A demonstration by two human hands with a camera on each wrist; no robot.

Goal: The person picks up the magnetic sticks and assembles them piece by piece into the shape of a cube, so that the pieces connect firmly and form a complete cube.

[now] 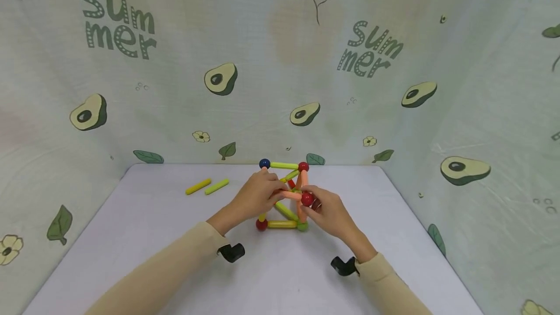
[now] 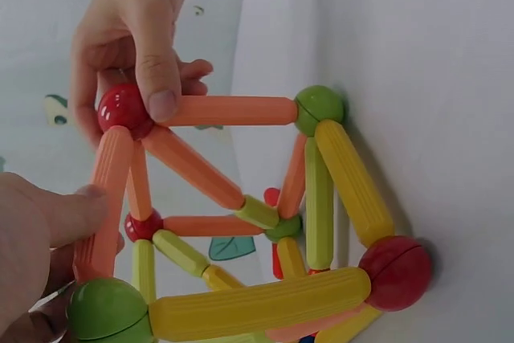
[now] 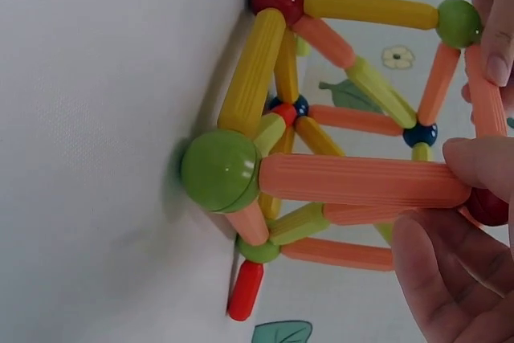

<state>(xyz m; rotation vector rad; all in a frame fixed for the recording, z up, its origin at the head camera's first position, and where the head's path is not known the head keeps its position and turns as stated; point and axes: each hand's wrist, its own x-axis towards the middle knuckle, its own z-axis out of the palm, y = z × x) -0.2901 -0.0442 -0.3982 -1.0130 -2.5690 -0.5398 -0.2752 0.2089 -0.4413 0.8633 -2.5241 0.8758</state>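
A cube-like frame of magnetic rods and balls stands on the white table [image 1: 280, 276]. My left hand [image 1: 258, 193] pinches the orange rod [image 2: 110, 170] along its top front edge, close to a green ball [image 2: 108, 311]. At the other end of that rod is a red ball [image 1: 307, 199], where my right hand [image 1: 327, 210] grips the corner. Its thumb and fingers also hold the end of the upright orange rod [image 3: 353, 181], which runs down to a lower green ball [image 3: 221, 171]. A yellow rod [image 1: 282, 224] joins that ball to a lower red ball [image 1: 261, 224].
Two loose rods, one yellow [image 1: 198, 186] and one lime [image 1: 217, 186], lie left of the frame. A short red rod [image 3: 246, 291] juts from its lower back corner. A blue ball [image 1: 264, 163] tops the far left corner. Printed cloth [image 1: 262, 28] hangs behind the table.
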